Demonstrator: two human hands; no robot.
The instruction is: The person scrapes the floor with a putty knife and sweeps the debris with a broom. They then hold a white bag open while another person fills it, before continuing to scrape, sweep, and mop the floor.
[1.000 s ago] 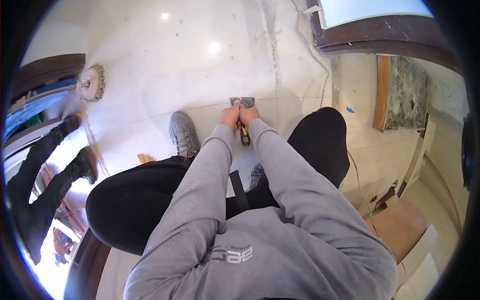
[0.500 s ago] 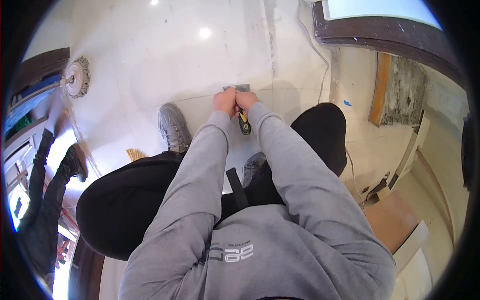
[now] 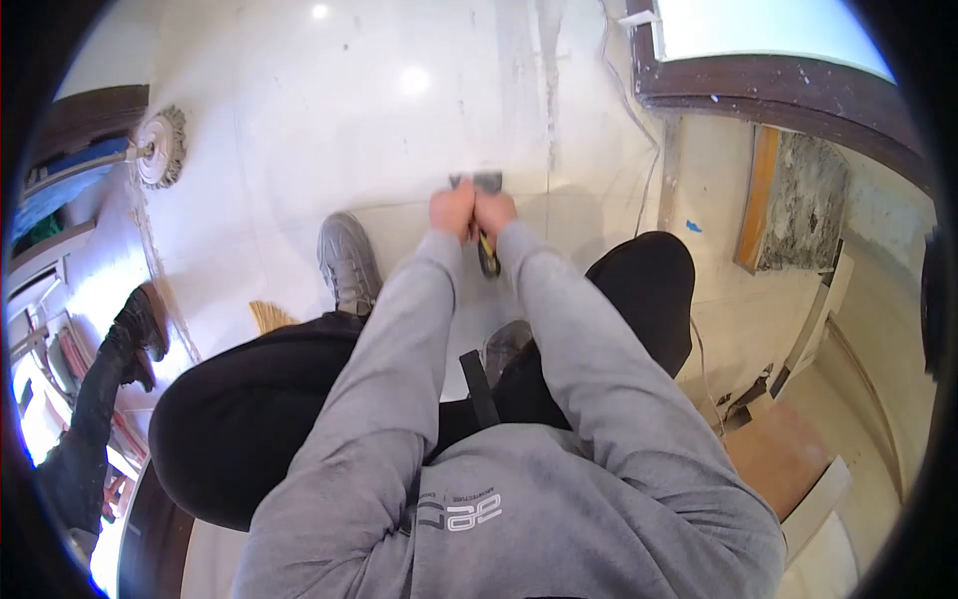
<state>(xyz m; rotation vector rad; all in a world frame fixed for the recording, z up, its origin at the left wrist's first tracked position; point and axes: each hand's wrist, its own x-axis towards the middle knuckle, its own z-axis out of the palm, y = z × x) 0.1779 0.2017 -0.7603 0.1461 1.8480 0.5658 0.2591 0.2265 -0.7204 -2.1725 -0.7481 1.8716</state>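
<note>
Both of my hands are together around a scraper [image 3: 488,183], whose wide grey blade lies against the pale tiled floor [image 3: 299,130]. My left hand [image 3: 452,211] is closed on the tool from the left side. From the right, my right hand [image 3: 494,213] wraps the same tool, its fingers pressed against those of the left. The black and yellow handle [image 3: 489,262] sticks out below my hands toward my body. Most of the grip is hidden by my fingers.
A round mop head [image 3: 162,148] lies at the left, near another person's dark-clothed leg [image 3: 88,384]. Straw bristles [image 3: 269,316] show by my left knee. At the right are a cable [image 3: 639,120], a stained board [image 3: 801,205] and a brown panel [image 3: 780,449].
The scraper and my hands are slightly lower against the tiles' seam view. The other person's legs at the left have shifted, with one now visible. The whole view has moved slightly.
</note>
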